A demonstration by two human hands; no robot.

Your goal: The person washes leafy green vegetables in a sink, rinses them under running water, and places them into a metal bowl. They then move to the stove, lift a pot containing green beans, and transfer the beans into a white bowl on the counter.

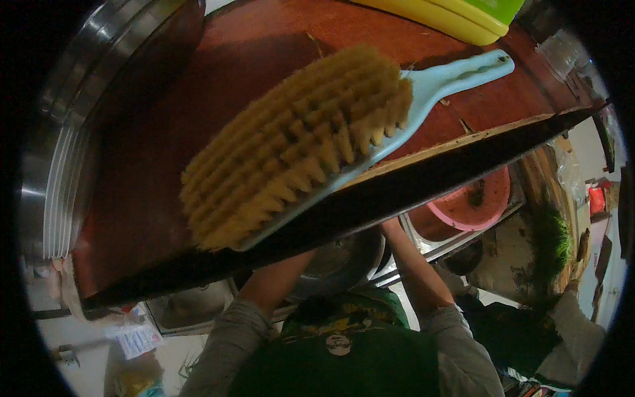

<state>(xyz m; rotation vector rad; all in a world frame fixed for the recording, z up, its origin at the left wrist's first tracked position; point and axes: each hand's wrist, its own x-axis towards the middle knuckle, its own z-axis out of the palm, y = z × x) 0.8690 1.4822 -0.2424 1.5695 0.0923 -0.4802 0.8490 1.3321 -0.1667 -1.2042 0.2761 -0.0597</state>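
Observation:
Both my hands are out of view, hidden under the front edge of a reddish-brown wooden shelf [149,139]. My left forearm [278,278] and my right forearm [416,263] reach in beneath it from the near side. Between them a round metal pan or basin [342,263] shows in part, dark inside. Whether either hand touches it cannot be seen. On top of the shelf lies a brush [297,144], its tan bristles facing up. Its light blue handle [461,74] points to the far right, and its back overhangs the shelf's front edge.
A pink plastic basin [503,198] stands right of my arms, near green leafy stalks [558,243]. A co-worker's sleeve [570,322] shows at lower right. Stacked metal vessels [134,44] and thin white edges [64,193] line the left. A yellow container [436,17] sits at the back.

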